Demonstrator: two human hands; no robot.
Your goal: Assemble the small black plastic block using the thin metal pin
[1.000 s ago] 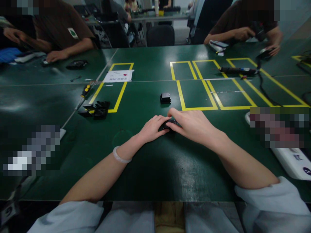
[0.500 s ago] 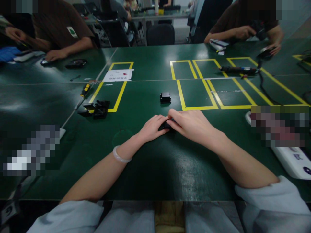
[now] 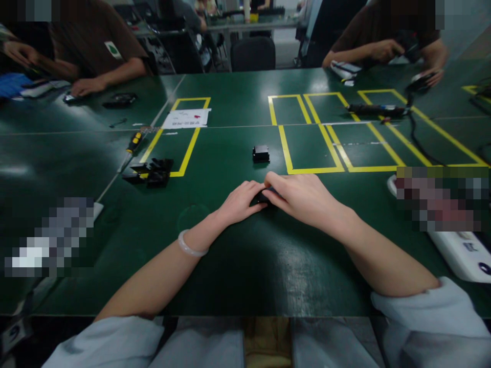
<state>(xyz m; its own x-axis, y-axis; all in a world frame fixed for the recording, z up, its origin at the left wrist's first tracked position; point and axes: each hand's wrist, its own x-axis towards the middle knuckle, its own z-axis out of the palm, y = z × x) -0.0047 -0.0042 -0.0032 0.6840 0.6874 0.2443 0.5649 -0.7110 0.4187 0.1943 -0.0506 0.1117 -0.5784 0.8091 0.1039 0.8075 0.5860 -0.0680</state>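
Both my hands meet over a small black part (image 3: 259,198) low on the green table (image 3: 230,266). My left hand (image 3: 243,202) grips it from the left, thumb along the near side and fingers over the top. My right hand (image 3: 303,195) closes on its right end, with the fingertips bent down and touching the left fingers. Most of the part is covered, so its exact kind is hidden. Just beyond my hands a small black block with a grey top (image 3: 261,153) rests on the table, touched by neither hand.
Several black parts (image 3: 153,173) lie in a pile on the left, near a yellow-black screwdriver (image 3: 135,142) and a white paper label (image 3: 187,118). Yellow tape (image 3: 316,171) marks rectangles. A white device (image 3: 456,250) lies right. Co-workers sit across, beyond a black cylindrical tool (image 3: 378,110).
My hands stay in nearly the same place around the black part, with the right fingers shifting only slightly. The co-worker's hand at the far left has moved a little left.
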